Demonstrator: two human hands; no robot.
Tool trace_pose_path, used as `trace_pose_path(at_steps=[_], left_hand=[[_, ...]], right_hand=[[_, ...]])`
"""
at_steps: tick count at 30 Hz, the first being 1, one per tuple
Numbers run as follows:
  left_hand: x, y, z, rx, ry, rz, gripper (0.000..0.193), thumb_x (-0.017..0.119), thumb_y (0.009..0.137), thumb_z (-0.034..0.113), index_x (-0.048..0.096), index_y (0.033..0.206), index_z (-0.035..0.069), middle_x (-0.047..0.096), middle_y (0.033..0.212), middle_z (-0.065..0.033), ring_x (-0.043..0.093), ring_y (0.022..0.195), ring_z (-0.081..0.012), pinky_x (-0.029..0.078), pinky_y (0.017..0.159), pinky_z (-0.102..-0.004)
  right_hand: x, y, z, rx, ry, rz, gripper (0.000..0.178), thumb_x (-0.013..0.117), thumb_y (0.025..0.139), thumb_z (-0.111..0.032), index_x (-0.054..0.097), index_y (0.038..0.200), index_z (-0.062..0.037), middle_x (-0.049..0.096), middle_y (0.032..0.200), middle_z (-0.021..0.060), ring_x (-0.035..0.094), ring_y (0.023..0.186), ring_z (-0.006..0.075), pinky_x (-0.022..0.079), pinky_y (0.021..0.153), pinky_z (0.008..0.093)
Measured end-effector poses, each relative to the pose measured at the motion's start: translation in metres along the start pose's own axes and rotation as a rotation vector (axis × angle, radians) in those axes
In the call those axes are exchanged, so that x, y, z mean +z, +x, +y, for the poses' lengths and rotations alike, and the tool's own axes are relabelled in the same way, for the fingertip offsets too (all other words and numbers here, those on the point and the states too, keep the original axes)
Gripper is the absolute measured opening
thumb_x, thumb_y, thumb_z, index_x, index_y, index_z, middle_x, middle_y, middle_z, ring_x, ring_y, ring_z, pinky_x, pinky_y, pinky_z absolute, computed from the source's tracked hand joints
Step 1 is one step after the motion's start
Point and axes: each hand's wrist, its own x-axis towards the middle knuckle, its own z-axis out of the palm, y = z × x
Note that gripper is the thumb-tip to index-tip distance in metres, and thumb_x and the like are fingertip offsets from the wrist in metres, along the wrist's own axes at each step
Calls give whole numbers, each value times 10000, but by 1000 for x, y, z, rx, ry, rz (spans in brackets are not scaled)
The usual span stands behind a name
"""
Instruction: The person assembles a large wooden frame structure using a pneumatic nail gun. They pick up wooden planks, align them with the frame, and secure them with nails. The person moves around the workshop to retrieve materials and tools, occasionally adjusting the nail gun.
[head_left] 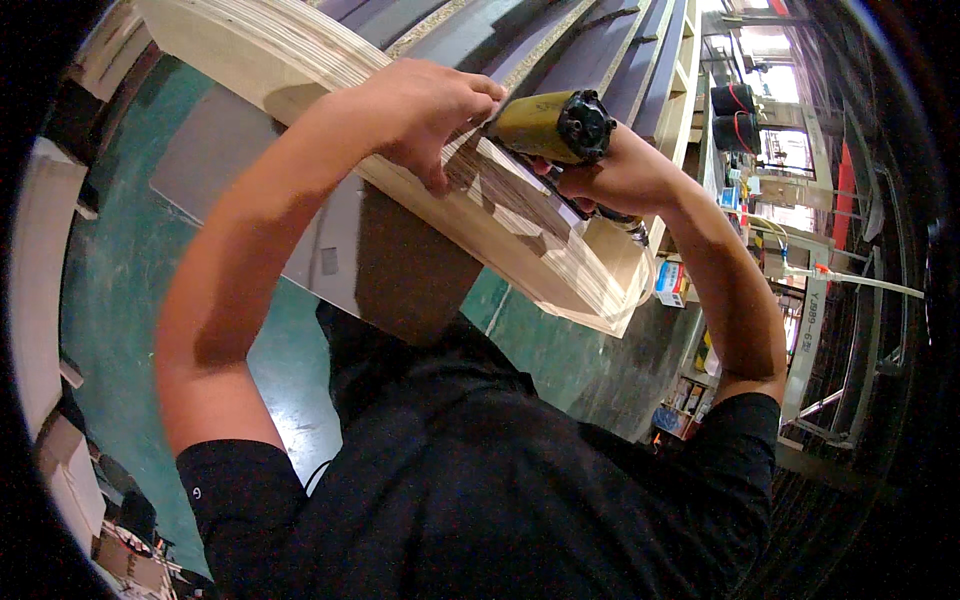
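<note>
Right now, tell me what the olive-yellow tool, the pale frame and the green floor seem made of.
Tool: probably painted metal, given its smooth sheen; the black bolted end cap could be metal or plastic. Frame: bare wood, likely plywood, from its layered edges. Floor: perhaps coated concrete, judging by its glossy reflections.

The bare left arm (245, 255), in a short black sleeve (240, 485), bows out through the left of the frame, bent at the elbow, up to the bare left hand (428, 115) at upper centre, palm down, thumb (437, 178) spread away from the fingers (484, 88). The bare right arm (738, 285), likewise black-sleeved, bends through the right of the frame; the bare right hand (622, 178), right of upper centre, curls inward, its fingers partly hidden
</note>
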Motion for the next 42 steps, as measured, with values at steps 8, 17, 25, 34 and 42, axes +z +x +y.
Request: trace_pose_path(at_steps=[8,17,25,34,42], left_hand=[[-9,-2,6,-36,-16,-3,969,955,470,363,585,1322,87,535,1426,-10,597,1198,-257,518,956,-380],[7,2,6,-21,-11,44,989,963,448,356,581,1317,76,555,1400,-19,604,1188,-260,524,942,-385],[2,1,6,-48,-28,26,995,965,442,362,582,1321,97,572,1370,-19,613,1168,-265,526,939,-387],[5,3,6,-43,35,40,990,962,447,380,587,1325,118,559,1382,9,547,1236,-258,517,963,-396],[7,0,-2,-33,27,66,971,963,460,375,591,1320,120,550,1392,23,537,1241,-251,502,990,-384]], right_hand=[[0,-3,-1,26,28,38,358,694,834,-75,608,1182,-82,618,765,-4,564,604,91,475,518,271],[5,-4,-1,87,80,34,343,668,776,-26,643,1118,-34,657,884,1,564,603,86,471,543,252],[5,-2,1,74,92,38,298,676,780,-37,657,1078,-32,663,865,-3,570,607,77,475,539,247],[5,-1,0,11,84,57,282,655,795,-23,655,1077,-30,660,875,-5,569,608,79,477,537,251],[5,0,-10,21,50,54,230,676,832,-69,653,1059,-37,627,792,-4,547,586,76,464,526,256]])
